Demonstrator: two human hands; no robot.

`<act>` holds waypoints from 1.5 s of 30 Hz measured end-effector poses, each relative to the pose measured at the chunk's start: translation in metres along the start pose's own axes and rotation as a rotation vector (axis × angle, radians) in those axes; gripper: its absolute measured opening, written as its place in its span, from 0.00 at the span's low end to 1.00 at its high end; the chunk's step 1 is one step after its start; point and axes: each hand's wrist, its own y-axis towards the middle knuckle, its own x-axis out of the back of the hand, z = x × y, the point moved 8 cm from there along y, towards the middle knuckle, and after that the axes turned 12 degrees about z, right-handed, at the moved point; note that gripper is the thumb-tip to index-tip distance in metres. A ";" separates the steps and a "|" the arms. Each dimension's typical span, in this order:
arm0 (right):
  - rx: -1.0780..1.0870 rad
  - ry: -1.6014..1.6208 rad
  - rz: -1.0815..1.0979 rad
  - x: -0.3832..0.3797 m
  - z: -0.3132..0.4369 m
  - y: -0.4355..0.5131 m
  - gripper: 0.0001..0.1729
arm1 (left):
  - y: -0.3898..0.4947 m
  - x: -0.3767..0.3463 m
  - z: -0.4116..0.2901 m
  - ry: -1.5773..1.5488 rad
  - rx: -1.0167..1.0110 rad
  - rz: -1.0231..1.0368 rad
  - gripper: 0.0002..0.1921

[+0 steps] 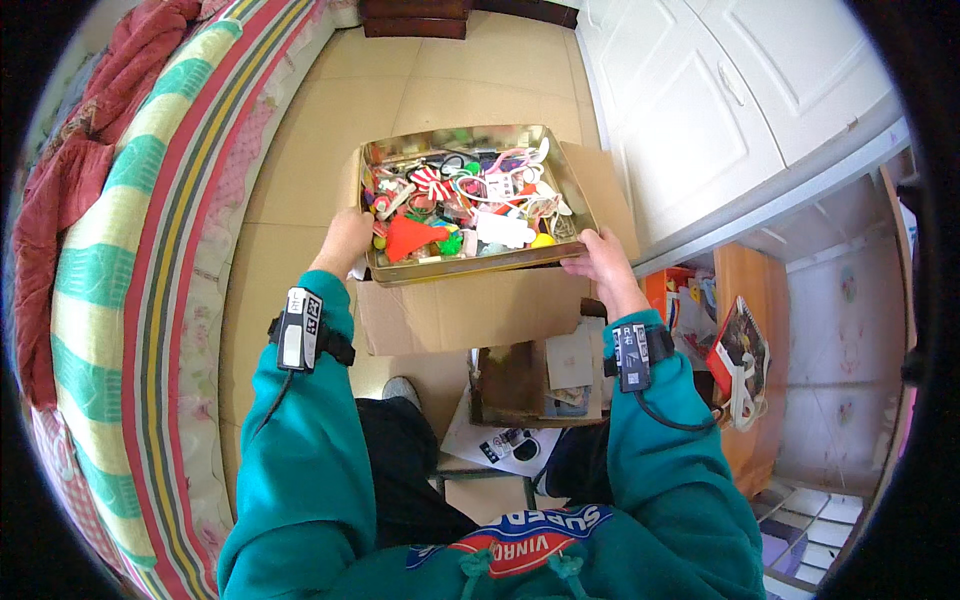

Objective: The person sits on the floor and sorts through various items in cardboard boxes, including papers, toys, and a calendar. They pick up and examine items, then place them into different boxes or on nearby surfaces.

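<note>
A rectangular metal tin [480,274], gold inside, is crowded with small odds and ends. My left hand [346,236] grips its left side, and my right hand [602,266] holds its near right corner with the thumb on the rim. Among the contents lie a red cone-shaped piece [411,238], a red-and-white striped bow [431,184], a white cable [476,193], a white rectangular object [502,229] and a yellow ball [543,240]. The tin is above an open cardboard box [465,311] with its flaps spread; whether it rests on the box, I cannot tell.
Below the box, an open container [510,416] with papers stands on a small stool [480,472]. A bed with a striped sheet [112,300] runs along the left. White cabinet doors [690,105] line the right, above a shelf space with a spiral notebook [739,349] and wooden board [757,390].
</note>
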 end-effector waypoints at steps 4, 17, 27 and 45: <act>0.015 0.046 -0.023 -0.004 -0.012 0.002 0.15 | 0.021 -0.013 0.032 -0.268 0.159 -0.016 0.18; 0.074 -0.833 -0.170 0.004 -0.004 0.014 0.15 | -0.011 0.017 0.010 -0.283 0.385 -0.186 0.15; 0.345 -0.996 -0.325 0.004 0.014 -0.037 0.20 | -0.017 0.018 0.002 0.181 0.094 -0.143 0.17; 0.497 -0.807 -0.391 0.117 0.014 -0.262 0.12 | -0.159 0.146 -0.190 -1.224 -0.352 -0.233 0.09</act>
